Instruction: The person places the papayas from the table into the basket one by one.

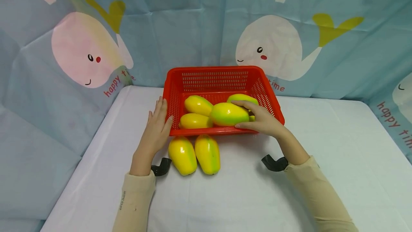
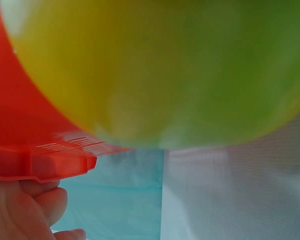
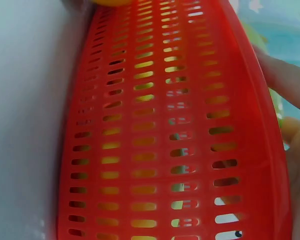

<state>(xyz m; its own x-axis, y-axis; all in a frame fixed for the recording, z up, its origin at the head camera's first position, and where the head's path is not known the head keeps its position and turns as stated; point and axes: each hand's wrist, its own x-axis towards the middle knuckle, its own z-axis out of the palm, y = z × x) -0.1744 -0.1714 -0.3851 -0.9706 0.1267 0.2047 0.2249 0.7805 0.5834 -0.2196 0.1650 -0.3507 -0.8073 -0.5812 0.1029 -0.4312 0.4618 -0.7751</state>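
My right hand (image 1: 262, 119) grips a yellow-green papaya (image 1: 229, 114) at its right end, thumb in front and fingers over the top, by the front wall of the red plastic basket (image 1: 222, 130). Around that fruit, several more papayas lie in the basket, among them a yellow one (image 1: 197, 105) at the left and a greener one (image 1: 243, 98) behind. With fingers extended, my left hand (image 1: 156, 126) rests against the basket's left side. Its fingertips (image 2: 52, 202) show under the rim in the left wrist view. Slotted basket wall fills most of the right wrist view.
Two papayas, a left one (image 1: 182, 155) and a right one (image 1: 207, 154), lie side by side on the white table (image 1: 238, 196) before the basket. A blue cloth (image 1: 190, 38) with whale prints hangs behind. Black wrist mounts (image 1: 274, 163) stick out from both wrists.
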